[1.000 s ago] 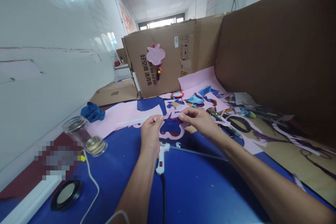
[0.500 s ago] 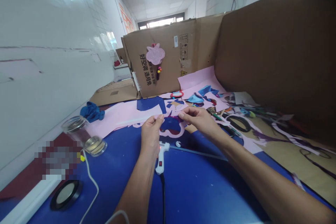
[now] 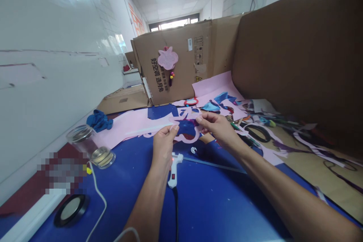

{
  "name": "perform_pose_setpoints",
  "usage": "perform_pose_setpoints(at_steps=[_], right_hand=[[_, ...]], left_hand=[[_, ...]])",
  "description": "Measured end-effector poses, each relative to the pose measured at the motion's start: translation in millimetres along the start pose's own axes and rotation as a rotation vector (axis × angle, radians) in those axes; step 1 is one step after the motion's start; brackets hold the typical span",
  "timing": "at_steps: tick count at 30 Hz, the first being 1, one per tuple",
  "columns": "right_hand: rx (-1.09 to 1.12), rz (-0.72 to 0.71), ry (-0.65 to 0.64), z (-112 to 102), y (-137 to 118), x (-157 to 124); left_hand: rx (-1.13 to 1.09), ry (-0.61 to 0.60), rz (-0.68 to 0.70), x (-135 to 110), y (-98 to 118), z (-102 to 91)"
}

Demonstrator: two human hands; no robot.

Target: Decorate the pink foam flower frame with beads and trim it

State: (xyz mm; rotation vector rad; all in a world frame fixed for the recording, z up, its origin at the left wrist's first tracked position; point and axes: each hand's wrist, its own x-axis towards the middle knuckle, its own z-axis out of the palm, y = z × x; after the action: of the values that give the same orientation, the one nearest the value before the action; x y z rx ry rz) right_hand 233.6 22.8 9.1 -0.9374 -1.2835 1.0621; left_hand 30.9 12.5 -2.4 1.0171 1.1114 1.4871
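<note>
Both hands pinch a pink cut-out frame shape (image 3: 189, 139) held just above the blue table sheet (image 3: 215, 204). My left hand (image 3: 163, 144) grips its left edge between thumb and fingers. My right hand (image 3: 217, 127) pinches its upper right edge. Dark blue shows through the opening in the pink shape. A white hot glue gun (image 3: 174, 169) lies on the blue sheet below my left hand, with a red light showing at its top.
A glass jar (image 3: 90, 146) lies on its side at the left, near a black round lid (image 3: 71, 209) and a white cable (image 3: 100, 196). Pink sheets (image 3: 133, 124), a blue cloth (image 3: 99, 120), scraps and black scissors (image 3: 256, 133) lie beyond. Cardboard walls (image 3: 295, 56) enclose the back and right.
Both hands have lifted the pink cut-out slightly up and away from me. The glue gun and jar have not moved.
</note>
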Motion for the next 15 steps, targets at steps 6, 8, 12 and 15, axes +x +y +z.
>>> perform_pose_setpoints(at_steps=[6, 8, 12, 15], right_hand=[[0.019, -0.03, 0.028, -0.8, 0.9, 0.3], [0.024, -0.02, 0.048, -1.2, 1.1, 0.5], [0.034, 0.008, 0.045, -1.7, 0.9, 0.9], [0.03, 0.0, 0.027, -1.6, 0.7, 0.9]], left_hand=[[-0.017, -0.017, -0.011, 0.7, -0.1, -0.1], [-0.027, -0.025, -0.009, 0.2, 1.1, 0.4], [-0.047, -0.004, 0.007, -1.0, 3.9, 1.4], [-0.058, -0.013, 0.013, -2.2, 5.2, 2.4]])
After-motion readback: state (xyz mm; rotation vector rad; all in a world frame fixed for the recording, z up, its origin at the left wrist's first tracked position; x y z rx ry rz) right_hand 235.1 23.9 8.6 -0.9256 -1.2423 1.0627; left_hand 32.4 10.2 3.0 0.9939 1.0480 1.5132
